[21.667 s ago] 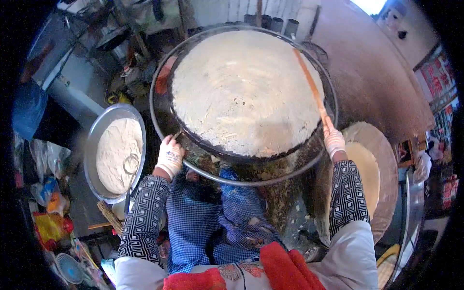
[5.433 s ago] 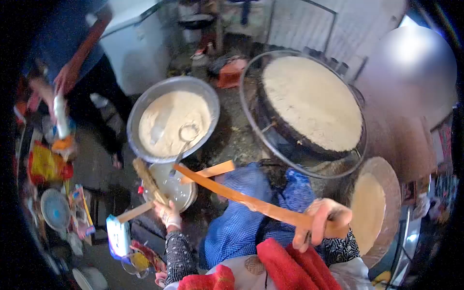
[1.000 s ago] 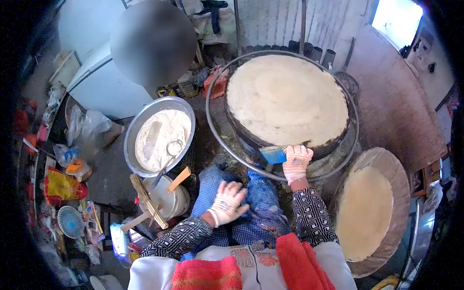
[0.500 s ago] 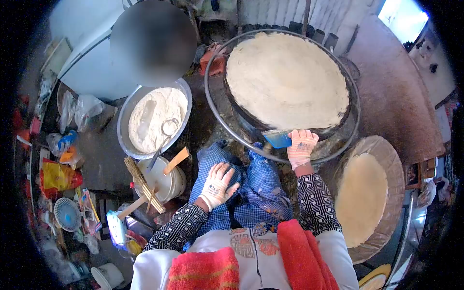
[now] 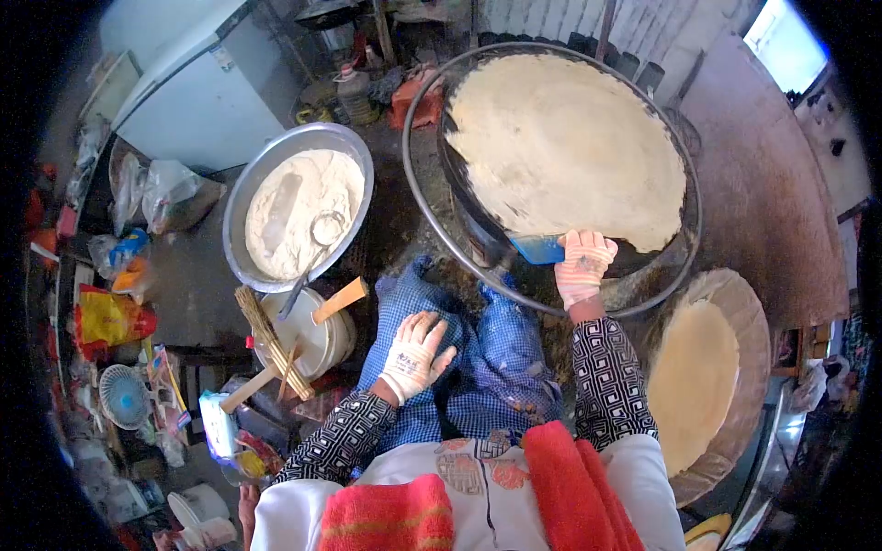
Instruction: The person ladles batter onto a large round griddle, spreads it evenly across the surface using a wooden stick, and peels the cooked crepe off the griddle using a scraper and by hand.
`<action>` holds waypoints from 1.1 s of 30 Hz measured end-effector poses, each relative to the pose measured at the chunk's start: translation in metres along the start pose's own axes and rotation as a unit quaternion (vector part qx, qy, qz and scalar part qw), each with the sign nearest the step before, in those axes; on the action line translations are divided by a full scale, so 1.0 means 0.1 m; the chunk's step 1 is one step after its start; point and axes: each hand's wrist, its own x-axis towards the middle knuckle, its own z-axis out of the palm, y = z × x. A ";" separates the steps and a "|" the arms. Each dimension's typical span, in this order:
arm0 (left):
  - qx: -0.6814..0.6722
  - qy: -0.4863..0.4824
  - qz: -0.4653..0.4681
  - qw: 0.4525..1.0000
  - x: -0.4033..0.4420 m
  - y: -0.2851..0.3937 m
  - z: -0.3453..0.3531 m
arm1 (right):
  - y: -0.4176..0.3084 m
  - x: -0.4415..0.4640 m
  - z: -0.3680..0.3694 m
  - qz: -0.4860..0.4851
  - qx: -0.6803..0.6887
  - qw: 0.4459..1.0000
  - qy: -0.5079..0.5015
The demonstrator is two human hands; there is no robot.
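A large round griddle with a metal ring rail point(image 5: 411, 174) bears a thin, pale sheet of batter point(image 5: 570, 147). At its near edge my gloved right hand point(image 5: 585, 266) grips a blue scraper point(image 5: 538, 249), whose blade meets the rim of the sheet. My gloved left hand point(image 5: 415, 356) rests on my left thigh over the blue checked cloth point(image 5: 441, 413), fingers spread and holding nothing. To the left stands a metal basin point(image 5: 236, 211) of pale dough point(image 5: 317, 193) with a ladle point(image 5: 326, 228) in it.
Below the basin a white bucket point(image 5: 342, 344) carries a straw brush point(image 5: 273, 344) and a wooden paddle point(image 5: 340, 300). On the right is a round tray point(image 5: 749, 367) with a flat pancake point(image 5: 694, 386). A white chest point(image 5: 207, 106) stands at the back left. Another person's hand point(image 5: 248, 505) shows at bottom left.
Since a moment ago the view has shifted and the person at the back left is out of sight there. My right hand keeps the scraper at the griddle's near edge; my left hand has settled on my thigh.
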 end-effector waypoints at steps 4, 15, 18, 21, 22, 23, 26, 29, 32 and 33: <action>-0.019 -0.007 0.007 1.000 -0.05 0.04 0.10 | 0.05 -0.01 0.12 -0.011 0.000 0.999 0.036; -0.054 0.122 0.047 0.990 0.29 0.30 -0.65 | 0.15 -0.17 0.52 -0.125 0.097 0.987 -0.023; 0.015 0.155 0.027 0.988 0.64 -0.04 -1.07 | 0.14 -0.19 0.51 -0.127 0.066 0.985 -0.094; 0.095 0.147 0.022 0.984 0.98 -0.47 -1.17 | 0.13 -0.18 0.44 -0.128 0.023 0.986 -0.105; 0.123 0.132 0.025 0.983 1.10 -0.64 -1.12 | 0.12 -0.15 0.42 -0.133 0.012 0.987 -0.094; 0.150 0.104 0.024 0.983 1.21 -0.77 -1.05 | 0.13 -0.14 0.40 -0.137 0.001 0.987 -0.083; 0.222 0.031 0.028 0.974 1.52 -1.10 -0.79 | 0.16 -0.14 0.36 -0.136 0.012 0.985 -0.105; 0.278 -0.020 0.027 0.960 1.84 -1.33 -0.44 | 0.12 -0.14 0.29 -0.131 -0.014 0.981 -0.141; 0.327 -0.047 0.010 0.944 2.14 -1.42 -0.21 | 0.15 -0.14 0.27 -0.130 -0.005 0.979 -0.155; 0.334 -0.057 0.009 0.941 2.21 -1.39 -0.20 | 0.15 -0.13 0.26 -0.115 0.003 0.979 -0.170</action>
